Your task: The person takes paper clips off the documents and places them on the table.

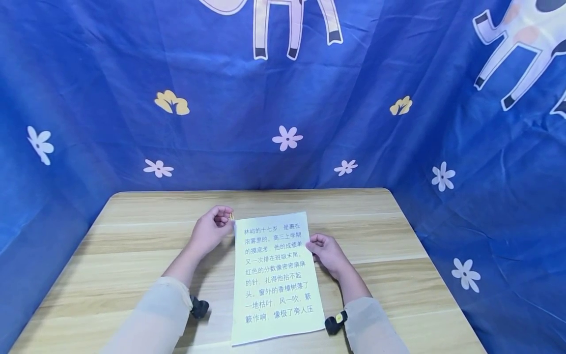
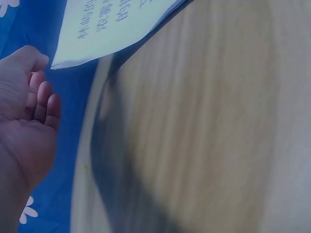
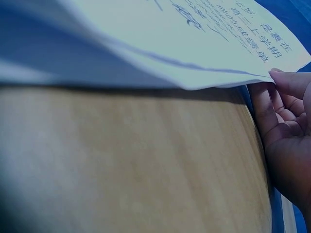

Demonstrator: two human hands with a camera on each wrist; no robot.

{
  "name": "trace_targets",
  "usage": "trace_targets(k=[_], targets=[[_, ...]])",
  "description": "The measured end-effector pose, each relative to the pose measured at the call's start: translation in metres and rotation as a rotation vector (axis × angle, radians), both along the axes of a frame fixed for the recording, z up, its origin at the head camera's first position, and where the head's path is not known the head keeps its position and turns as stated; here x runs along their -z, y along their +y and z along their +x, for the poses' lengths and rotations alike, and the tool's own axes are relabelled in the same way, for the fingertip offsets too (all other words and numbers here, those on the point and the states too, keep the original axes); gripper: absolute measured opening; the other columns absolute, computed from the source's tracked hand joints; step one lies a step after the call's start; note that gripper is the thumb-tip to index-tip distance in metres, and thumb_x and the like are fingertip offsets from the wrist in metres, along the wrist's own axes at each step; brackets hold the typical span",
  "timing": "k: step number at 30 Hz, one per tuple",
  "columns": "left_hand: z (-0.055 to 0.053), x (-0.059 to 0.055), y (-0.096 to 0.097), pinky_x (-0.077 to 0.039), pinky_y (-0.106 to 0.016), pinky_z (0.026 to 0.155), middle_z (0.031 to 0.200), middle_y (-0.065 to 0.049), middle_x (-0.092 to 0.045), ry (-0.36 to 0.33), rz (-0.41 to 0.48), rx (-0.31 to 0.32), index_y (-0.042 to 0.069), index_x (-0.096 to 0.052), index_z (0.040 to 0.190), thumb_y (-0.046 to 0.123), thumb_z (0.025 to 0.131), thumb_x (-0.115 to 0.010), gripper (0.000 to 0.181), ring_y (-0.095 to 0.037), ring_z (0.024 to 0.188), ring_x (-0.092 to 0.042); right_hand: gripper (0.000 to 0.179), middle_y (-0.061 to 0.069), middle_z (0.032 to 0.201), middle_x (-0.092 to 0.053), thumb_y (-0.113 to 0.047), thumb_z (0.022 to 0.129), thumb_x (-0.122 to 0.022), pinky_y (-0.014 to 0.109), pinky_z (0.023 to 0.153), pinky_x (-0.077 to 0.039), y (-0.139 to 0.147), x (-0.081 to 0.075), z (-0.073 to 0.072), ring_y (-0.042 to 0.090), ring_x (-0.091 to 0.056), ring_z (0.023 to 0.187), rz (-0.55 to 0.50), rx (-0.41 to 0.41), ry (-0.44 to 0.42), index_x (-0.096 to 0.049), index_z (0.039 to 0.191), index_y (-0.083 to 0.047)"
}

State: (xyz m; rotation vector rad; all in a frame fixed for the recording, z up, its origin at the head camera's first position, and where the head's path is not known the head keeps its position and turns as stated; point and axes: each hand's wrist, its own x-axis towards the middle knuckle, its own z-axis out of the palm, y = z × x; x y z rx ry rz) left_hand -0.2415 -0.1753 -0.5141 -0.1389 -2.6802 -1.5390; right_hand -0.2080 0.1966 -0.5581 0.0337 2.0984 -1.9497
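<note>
A stack of pale paper sheets point(image 1: 274, 275) with lines of Chinese writing is held tilted above the table. My left hand point(image 1: 211, 231) pinches a small yellow paper clip point(image 1: 232, 216) between thumb and fingers, right beside the sheets' top left corner. Whether the clip touches the paper I cannot tell; in the left wrist view the fingers hide it. On the other side, my right hand point(image 1: 328, 253) grips the right edge of the sheets. The right wrist view shows the thumb point(image 3: 291, 82) on top of the paper point(image 3: 194, 43) and fingers beneath, with the edge looking layered.
The wood-grain table point(image 1: 155, 211) has rounded far corners. A blue curtain point(image 1: 221, 147) with flowers and cartoon animals hangs behind it and along both sides. Each wrist carries a small black camera, the left camera point(image 1: 200, 307) and the right camera point(image 1: 335, 323).
</note>
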Motion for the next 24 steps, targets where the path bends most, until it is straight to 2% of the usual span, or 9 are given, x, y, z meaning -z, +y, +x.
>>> trace_targets(k=[6,12,18,24], targets=[[-0.003,-0.007,-0.015,-0.051,-0.015,0.094,0.121,-0.014,-0.07,0.048,-0.097,0.005,0.003,-0.065,0.136,0.014,0.098,-0.075,0.041,-0.024,0.11,-0.064,0.009,0.004,0.097,-0.079,-0.005,0.105,-0.065,0.027,0.072,-0.062,0.0,0.0,0.0,0.015,-0.073,0.083,0.001,-0.005,0.007,-0.068,0.109,0.002],[-0.01,-0.005,-0.033,-0.055,-0.04,0.101,0.119,-0.016,-0.071,0.105,-0.197,0.014,0.003,-0.067,0.131,0.011,0.096,-0.076,0.037,-0.031,0.11,-0.066,0.01,0.002,0.095,-0.078,-0.005,0.104,-0.066,0.026,0.072,-0.061,0.001,0.0,-0.001,0.014,-0.072,0.083,0.001,-0.001,0.006,-0.068,0.109,0.003],[-0.013,-0.003,-0.05,-0.055,-0.056,0.105,0.122,-0.02,-0.07,0.117,-0.26,0.009,0.003,-0.068,0.131,0.009,0.096,-0.074,0.036,-0.039,0.114,-0.067,0.006,-0.003,0.091,-0.076,-0.003,0.104,-0.066,0.026,0.07,-0.06,0.001,0.001,-0.002,0.013,-0.07,0.082,-0.017,-0.005,0.001,-0.067,0.106,0.002],[-0.013,0.004,-0.067,-0.054,-0.061,0.107,0.123,-0.022,-0.069,0.104,-0.312,-0.004,0.002,-0.068,0.129,0.008,0.096,-0.073,0.035,-0.042,0.116,-0.067,0.006,-0.003,0.091,-0.076,-0.004,0.104,-0.066,0.026,0.07,-0.06,0.002,0.001,-0.002,0.013,-0.07,0.083,-0.02,-0.007,-0.001,-0.067,0.106,0.002]])
